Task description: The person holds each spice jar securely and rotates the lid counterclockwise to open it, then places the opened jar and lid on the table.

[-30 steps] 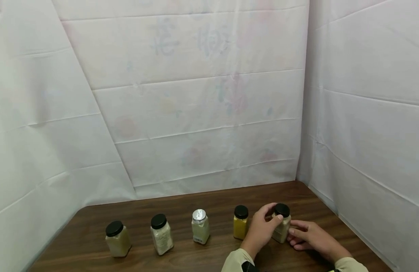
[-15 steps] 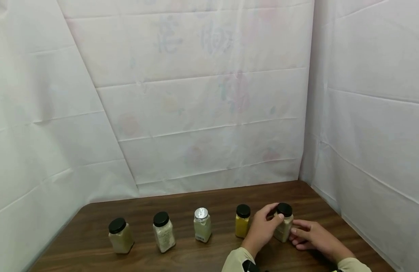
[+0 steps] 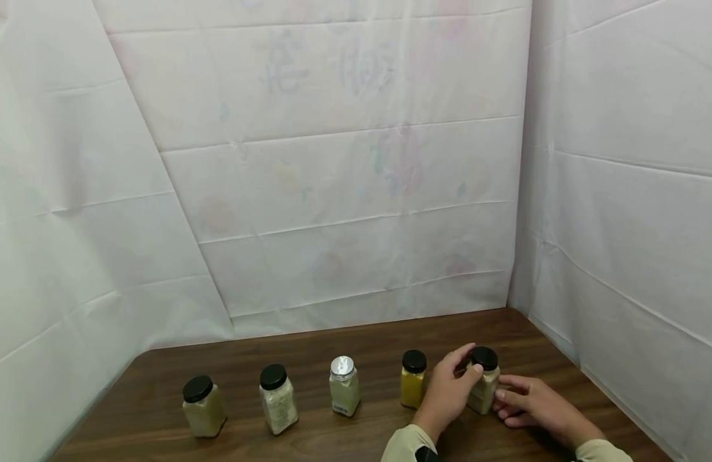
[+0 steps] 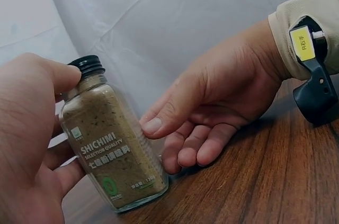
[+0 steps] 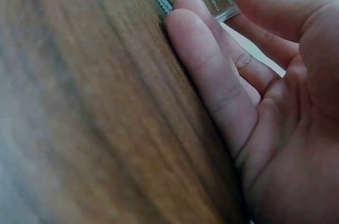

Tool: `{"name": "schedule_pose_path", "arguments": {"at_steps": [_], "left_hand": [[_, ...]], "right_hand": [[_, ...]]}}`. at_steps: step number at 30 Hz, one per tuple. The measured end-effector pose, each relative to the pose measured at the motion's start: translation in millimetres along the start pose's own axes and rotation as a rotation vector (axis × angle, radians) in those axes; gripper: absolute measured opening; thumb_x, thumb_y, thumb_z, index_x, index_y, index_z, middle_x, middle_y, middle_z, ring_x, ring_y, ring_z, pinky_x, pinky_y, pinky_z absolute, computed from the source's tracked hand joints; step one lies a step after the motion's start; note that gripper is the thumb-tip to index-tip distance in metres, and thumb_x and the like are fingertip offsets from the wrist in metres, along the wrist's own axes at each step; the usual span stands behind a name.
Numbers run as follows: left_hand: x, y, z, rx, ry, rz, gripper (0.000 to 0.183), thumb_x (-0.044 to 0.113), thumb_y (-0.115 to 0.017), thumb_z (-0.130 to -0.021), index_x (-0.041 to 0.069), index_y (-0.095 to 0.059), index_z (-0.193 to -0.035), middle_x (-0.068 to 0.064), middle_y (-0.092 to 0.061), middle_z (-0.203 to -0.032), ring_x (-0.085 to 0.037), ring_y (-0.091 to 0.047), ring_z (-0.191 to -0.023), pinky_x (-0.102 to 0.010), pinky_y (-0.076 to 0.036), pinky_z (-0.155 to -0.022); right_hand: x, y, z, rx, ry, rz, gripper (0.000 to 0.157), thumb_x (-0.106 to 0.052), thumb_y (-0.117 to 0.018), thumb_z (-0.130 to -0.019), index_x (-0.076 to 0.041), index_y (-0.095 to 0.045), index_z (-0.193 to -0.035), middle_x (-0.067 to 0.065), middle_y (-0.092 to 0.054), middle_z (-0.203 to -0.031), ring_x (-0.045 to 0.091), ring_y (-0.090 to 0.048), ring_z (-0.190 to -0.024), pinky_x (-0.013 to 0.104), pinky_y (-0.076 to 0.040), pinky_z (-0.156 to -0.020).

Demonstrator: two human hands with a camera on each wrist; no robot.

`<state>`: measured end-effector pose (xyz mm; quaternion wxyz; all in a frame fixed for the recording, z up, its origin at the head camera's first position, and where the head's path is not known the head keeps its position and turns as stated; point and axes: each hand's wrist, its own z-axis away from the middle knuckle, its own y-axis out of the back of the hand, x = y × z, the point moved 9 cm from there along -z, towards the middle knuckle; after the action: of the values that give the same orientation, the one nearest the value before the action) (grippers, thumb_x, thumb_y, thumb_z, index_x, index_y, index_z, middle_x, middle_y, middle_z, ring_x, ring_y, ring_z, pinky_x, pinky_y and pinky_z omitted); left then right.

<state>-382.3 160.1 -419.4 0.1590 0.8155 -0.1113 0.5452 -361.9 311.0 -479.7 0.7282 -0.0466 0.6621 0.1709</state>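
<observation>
Shichimi jar (image 4: 114,144) on dark wooden table (image 3: 240,350), white sheeting (image 3: 333,167) behind.

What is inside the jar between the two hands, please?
Inside the jar is tan powder with dark flecks, seen through its side. The black lid covers the opening and the left hand covers part of the side, hiding what's there.

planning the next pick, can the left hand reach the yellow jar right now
Probably yes: the yellow jar stands close beside the left hand, nothing visible between, but that hand must first release the shichimi jar.
</observation>
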Motion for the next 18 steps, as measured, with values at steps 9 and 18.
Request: {"name": "schedule_pose_path", "arguments": {"at_steps": [9,18], "left_hand": [[4.1,0.2,0.4,-0.018,-0.028,-0.059,0.034,0.034,-0.057,-0.092,0.035,-0.054,-0.126,0.013,-0.053,-0.114,-0.005,-0.05,-0.109,-0.025,-0.043,-0.089],[6.8,1.0,1.6,-0.002,-0.024,-0.025,0.032,0.033,-0.058,-0.091,0.031,-0.057,-0.123,0.014,-0.056,-0.117,-0.004,-0.053,-0.106,-0.024,-0.044,-0.086]], "right_hand": [[0.4,-1.3,-0.3,0.002,0.009,0.001,0.067,-0.025,-0.055,-0.094,0.017,-0.024,-0.136,0.013,-0.063,-0.096,0.027,-0.061,-0.087,0.042,-0.052,-0.075],[-2.1,-1.6,2.2,-0.015,0.008,0.02,0.07,-0.025,-0.055,-0.094,0.019,-0.02,-0.136,0.014,-0.063,-0.099,0.028,-0.061,-0.09,0.042,-0.052,-0.076]]}}
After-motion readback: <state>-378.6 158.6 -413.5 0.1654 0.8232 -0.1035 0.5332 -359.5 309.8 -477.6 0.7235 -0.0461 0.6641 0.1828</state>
